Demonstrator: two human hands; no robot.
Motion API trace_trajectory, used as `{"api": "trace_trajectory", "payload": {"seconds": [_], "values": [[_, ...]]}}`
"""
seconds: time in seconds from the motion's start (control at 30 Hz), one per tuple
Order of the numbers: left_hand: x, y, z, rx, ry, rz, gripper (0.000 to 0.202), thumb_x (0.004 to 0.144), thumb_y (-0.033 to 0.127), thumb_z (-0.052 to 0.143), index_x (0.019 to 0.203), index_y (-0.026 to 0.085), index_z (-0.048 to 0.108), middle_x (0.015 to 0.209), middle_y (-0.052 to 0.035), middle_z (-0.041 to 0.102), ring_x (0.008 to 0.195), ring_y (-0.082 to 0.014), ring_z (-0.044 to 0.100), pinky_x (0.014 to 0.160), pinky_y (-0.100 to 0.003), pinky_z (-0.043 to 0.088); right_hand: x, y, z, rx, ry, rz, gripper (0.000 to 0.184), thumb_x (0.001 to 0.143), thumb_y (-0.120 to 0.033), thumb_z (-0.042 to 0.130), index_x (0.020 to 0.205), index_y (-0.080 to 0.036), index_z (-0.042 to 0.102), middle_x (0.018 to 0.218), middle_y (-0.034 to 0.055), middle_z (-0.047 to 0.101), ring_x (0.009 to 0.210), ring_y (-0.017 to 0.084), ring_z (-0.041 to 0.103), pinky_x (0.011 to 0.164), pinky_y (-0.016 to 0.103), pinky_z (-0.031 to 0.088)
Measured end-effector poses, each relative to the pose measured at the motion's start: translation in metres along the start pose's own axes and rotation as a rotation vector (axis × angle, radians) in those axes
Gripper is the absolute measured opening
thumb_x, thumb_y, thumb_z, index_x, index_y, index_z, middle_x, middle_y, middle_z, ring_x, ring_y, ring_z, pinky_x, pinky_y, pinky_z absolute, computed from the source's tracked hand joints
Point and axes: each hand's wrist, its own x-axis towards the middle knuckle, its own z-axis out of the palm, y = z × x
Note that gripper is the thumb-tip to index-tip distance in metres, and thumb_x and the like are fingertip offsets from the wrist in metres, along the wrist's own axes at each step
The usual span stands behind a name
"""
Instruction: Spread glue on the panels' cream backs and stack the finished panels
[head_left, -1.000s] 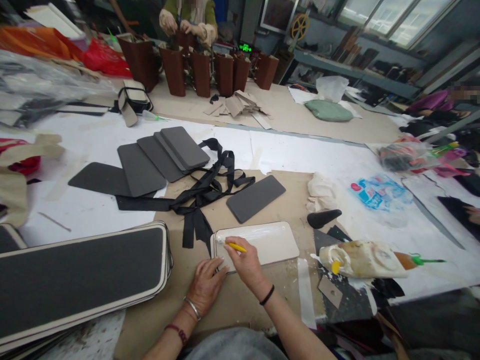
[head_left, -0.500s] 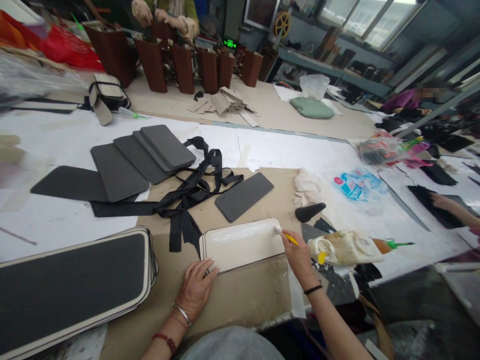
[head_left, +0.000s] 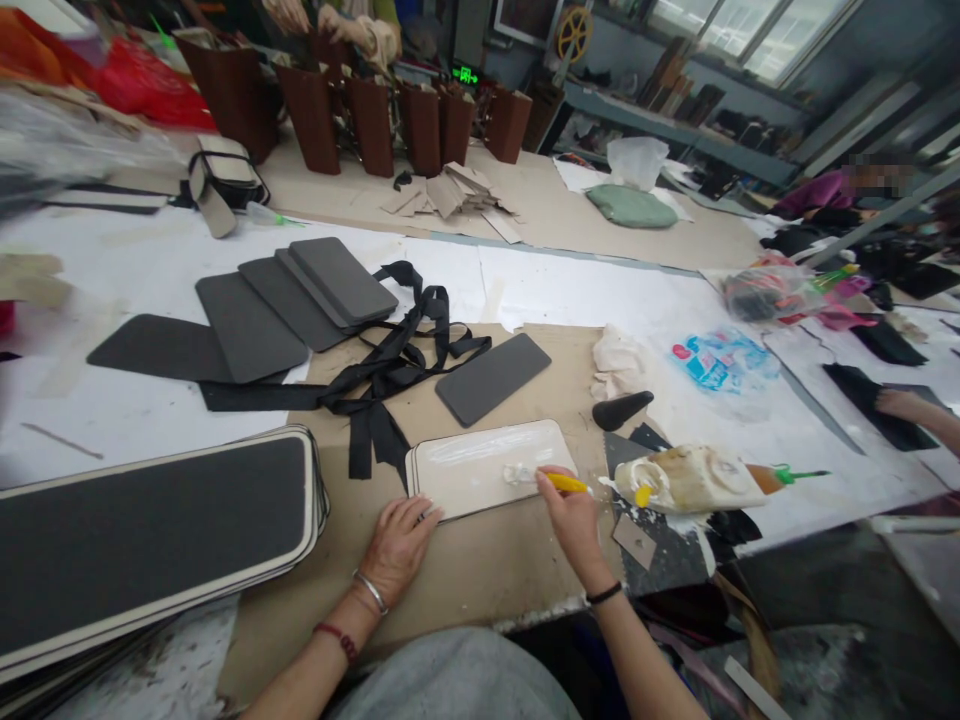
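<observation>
My right hand (head_left: 570, 515) is closed round the yellow handle of a glue brush (head_left: 564, 482). Its whitish bristles rest on a cream rectangular panel (head_left: 487, 450) with rounded corners, the top one of a small stack. Wet white glue shines along the panel's far side. My left hand (head_left: 403, 540) lies with fingers stretched over the panel's near left corner. Right of my right hand lies a glue-crusted white plastic container (head_left: 690, 480), cut open, with a yellow piece at its mouth. A dark grey panel (head_left: 493, 380) lies just beyond the cream stack.
Large black panels with cream edges (head_left: 150, 530) are stacked at left. Tangled black straps (head_left: 405, 350) lie beside several grey panels (head_left: 255, 325). A black tapered object (head_left: 622, 410) sits near crumpled cloth (head_left: 616, 362). Across the table, a person's hands (head_left: 349, 25) work above brown bags (head_left: 371, 125).
My right hand has drawn the brush left and toward me, from the panel's far right corner to its near middle. My left hand stays at the panel's left corner.
</observation>
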Motion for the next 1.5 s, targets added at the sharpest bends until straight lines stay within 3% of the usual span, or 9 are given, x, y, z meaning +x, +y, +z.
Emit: {"api": "trace_trajectory", "payload": {"seconds": [0.07, 0.13, 0.3, 0.4, 0.63, 0.9, 1.0, 1.27, 1.5], "values": [[0.0, -0.001, 0.0, -0.021, -0.006, -0.016, 0.022, 0.087, 0.014, 0.041, 0.1, 0.018, 0.058, 0.099, -0.0049, 0.063, 0.1, -0.0185, 0.053, 0.089, -0.035, 0.038, 0.01, 0.006, -0.019, -0.136, 0.118, 0.037, 0.047, 0.068, -0.06, 0.053, 0.079, -0.015, 0.063, 0.076, 0.0102, 0.065, 0.073, 0.027, 0.059, 0.074, 0.042, 0.044], [-0.001, -0.002, 0.0, -0.032, -0.001, -0.027, 0.019, 0.087, 0.015, 0.043, 0.098, 0.017, 0.058, 0.099, -0.0048, 0.063, 0.1, -0.0184, 0.054, 0.09, -0.035, 0.038, 0.011, 0.001, -0.021, -0.154, 0.131, 0.032, 0.047, 0.068, -0.06, 0.053, 0.08, -0.016, 0.064, 0.075, 0.01, 0.065, 0.072, 0.026, 0.059, 0.073, 0.041, 0.044], [-0.002, -0.003, 0.001, -0.046, 0.021, 0.001, 0.02, 0.087, 0.014, 0.042, 0.098, 0.016, 0.058, 0.1, -0.0058, 0.063, 0.101, -0.0183, 0.054, 0.089, -0.036, 0.04, -0.016, -0.036, 0.048, 0.238, -0.14, 0.024, 0.034, 0.072, -0.048, 0.058, 0.081, -0.016, 0.062, 0.078, 0.0074, 0.063, 0.072, 0.021, 0.058, 0.068, 0.033, 0.046], [-0.002, -0.003, 0.0, -0.016, 0.037, 0.011, 0.019, 0.086, 0.013, 0.042, 0.097, 0.015, 0.058, 0.1, -0.0075, 0.063, 0.101, -0.0188, 0.054, 0.088, -0.036, 0.042, -0.024, -0.039, 0.08, 0.305, -0.251, 0.004, 0.03, 0.073, -0.045, 0.057, 0.081, -0.016, 0.061, 0.081, 0.0069, 0.063, 0.076, 0.021, 0.058, 0.072, 0.034, 0.046], [-0.003, -0.002, 0.002, -0.029, 0.048, -0.009, 0.018, 0.085, 0.014, 0.044, 0.095, 0.016, 0.059, 0.098, -0.0065, 0.064, 0.099, -0.019, 0.055, 0.088, -0.038, 0.042, -0.003, -0.024, 0.047, 0.059, -0.047, -0.134, 0.03, 0.076, -0.044, 0.056, 0.082, -0.016, 0.062, 0.086, 0.0083, 0.064, 0.083, 0.022, 0.057, 0.081, 0.036, 0.042], [0.0, -0.001, 0.0, -0.029, 0.058, -0.012, 0.019, 0.085, 0.012, 0.043, 0.096, 0.016, 0.059, 0.097, -0.0072, 0.064, 0.097, -0.0185, 0.056, 0.086, -0.036, 0.044, -0.024, -0.044, 0.094, 0.266, -0.271, -0.175, 0.019, 0.079, -0.035, 0.057, 0.085, -0.017, 0.062, 0.088, 0.0061, 0.064, 0.085, 0.019, 0.058, 0.079, 0.031, 0.046], [0.001, -0.001, -0.002, -0.025, 0.055, -0.011, 0.02, 0.086, 0.013, 0.042, 0.096, 0.017, 0.059, 0.096, -0.0067, 0.064, 0.097, -0.018, 0.056, 0.086, -0.036, 0.044, -0.03, -0.038, 0.085, 0.167, -0.331, -0.213, 0.016, 0.081, -0.033, 0.056, 0.084, -0.019, 0.062, 0.086, 0.0045, 0.064, 0.082, 0.018, 0.059, 0.077, 0.03, 0.046], [-0.002, 0.0, -0.001, -0.02, 0.057, -0.008, 0.02, 0.083, 0.01, 0.045, 0.095, 0.015, 0.06, 0.096, -0.0077, 0.062, 0.097, -0.0209, 0.05, 0.087, -0.039, 0.042, -0.043, -0.026, 0.063, 0.059, -0.271, -0.34, 0.015, 0.085, -0.029, 0.053, 0.09, -0.018, 0.061, 0.089, 0.0055, 0.064, 0.085, 0.017, 0.059, 0.079, 0.03, 0.049], [-0.006, -0.003, 0.001, -0.033, 0.04, 0.031, 0.02, 0.082, 0.009, 0.047, 0.098, 0.012, 0.059, 0.092, -0.0077, 0.061, 0.094, -0.0212, 0.048, 0.083, -0.037, 0.044, 0.002, 0.029, -0.02, -0.338, 0.116, -0.485, 0.026, 0.089, -0.037, 0.047, 0.092, -0.015, 0.061, 0.088, 0.0091, 0.064, 0.083, 0.021, 0.059, 0.076, 0.036, 0.049]]}}
